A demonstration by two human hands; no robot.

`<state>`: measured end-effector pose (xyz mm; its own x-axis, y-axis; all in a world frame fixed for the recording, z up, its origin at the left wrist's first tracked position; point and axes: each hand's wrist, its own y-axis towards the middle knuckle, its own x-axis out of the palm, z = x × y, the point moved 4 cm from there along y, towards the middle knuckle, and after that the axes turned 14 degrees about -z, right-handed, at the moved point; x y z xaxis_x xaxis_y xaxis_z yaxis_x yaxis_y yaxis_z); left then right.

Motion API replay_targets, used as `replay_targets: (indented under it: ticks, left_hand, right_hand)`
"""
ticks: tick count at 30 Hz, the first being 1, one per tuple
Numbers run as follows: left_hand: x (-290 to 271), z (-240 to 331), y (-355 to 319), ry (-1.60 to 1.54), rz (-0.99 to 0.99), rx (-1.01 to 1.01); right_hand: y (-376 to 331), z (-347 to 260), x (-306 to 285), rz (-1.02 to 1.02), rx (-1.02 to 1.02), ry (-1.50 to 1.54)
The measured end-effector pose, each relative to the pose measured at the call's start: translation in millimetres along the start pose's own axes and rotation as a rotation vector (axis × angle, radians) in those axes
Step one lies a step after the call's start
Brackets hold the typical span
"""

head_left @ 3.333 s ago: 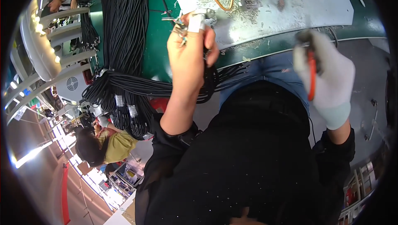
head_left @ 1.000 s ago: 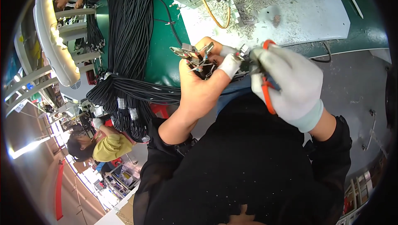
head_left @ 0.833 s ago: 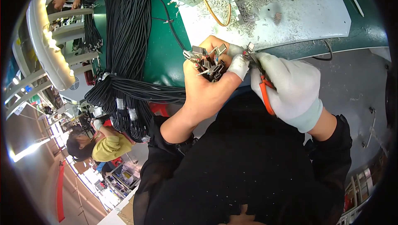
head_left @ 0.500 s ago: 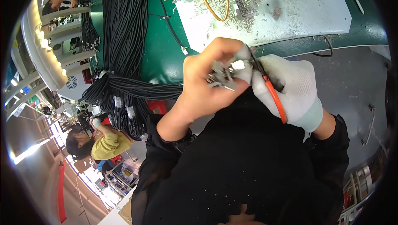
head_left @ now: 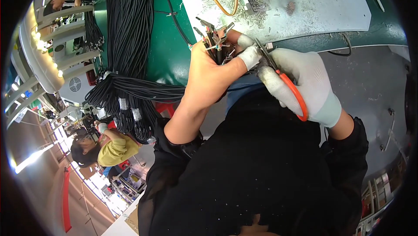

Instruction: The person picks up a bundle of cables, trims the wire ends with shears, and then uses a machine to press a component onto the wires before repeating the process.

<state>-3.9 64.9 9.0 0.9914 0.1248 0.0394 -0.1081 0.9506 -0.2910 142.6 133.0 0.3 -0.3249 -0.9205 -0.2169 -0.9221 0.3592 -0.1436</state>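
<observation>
The left hand grips the wire ends; the gloved right hand closes around orange-handled cutters, which should cut close and steady.

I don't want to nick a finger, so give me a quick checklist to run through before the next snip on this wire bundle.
1. Left hand grips the bundle of wire ends firmly: ok.
2. Right hand is gloved: ok. The left is bare except for wrapped fingertips: not ok.
3. Orange-handled cutters held in the right hand, tip at the bundle: ok.
4. Blade clear of the left fingertips: cannot tell.
5. Which wire sits in the blade: cannot tell.
6. Black cables draped over the green bench, off the cutting spot: ok.
</observation>
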Motion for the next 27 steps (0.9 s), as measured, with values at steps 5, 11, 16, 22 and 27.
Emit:
replay_targets:
  ticks: [5,11,16,22,27]
  left_hand:
    - [-43.4,-26.8,18.0,-0.392,-0.062,-0.105]
    - [-56.2,-17.6,71.0,-0.354,-0.061,-0.085]
    - [-67.6,-13.8,104.4,-0.222,-0.087,-0.051]
    - [-75.4,-10.0,113.5,-0.063,-0.144,-0.027]
    - [-72.4,-3.6,118.7,0.028,-0.144,0.019]
  right_hand:
    - [10.8,8.8,-19.5,0.087,0.015,0.088]
    - [60.3,28.4,-61.9,0.188,-0.143,-0.222]
    - [103.7,27.4,-84.4,0.046,0.142,0.105]
    - [121.7,27.4,-102.1,-0.146,0.123,0.239]
    - [131.2,22.7,-111.1,-0.283,0.245,0.128]
